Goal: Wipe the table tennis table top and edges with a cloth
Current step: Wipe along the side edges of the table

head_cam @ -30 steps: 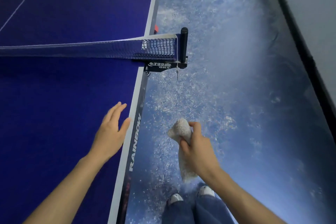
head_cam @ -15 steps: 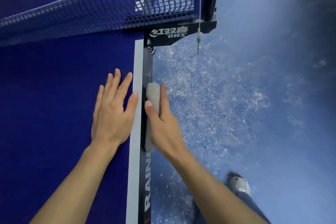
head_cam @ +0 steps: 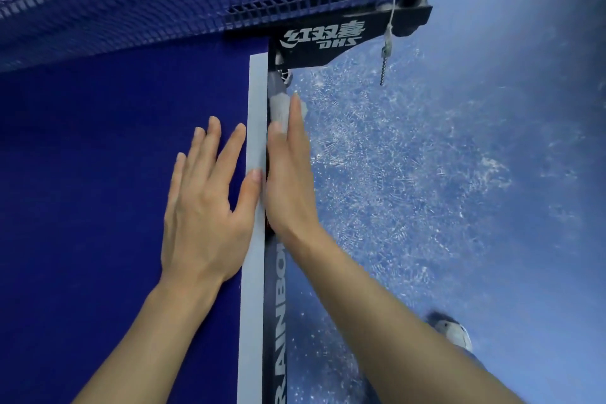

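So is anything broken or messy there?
Nothing looks broken. The right hand presses the cloth against the table edge; the left hand lies flat on top. The floor looks scuffed white.

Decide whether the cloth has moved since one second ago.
Yes. The cloth went from hanging off the table to pressed on its side edge, nearer the net clamp.

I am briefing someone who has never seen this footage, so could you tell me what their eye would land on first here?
First, the two bare hands at centre: the left hand lies flat on the blue table top, while the right hand presses a grey cloth against the table's dark side edge. Next, the net and its black clamp across the top.
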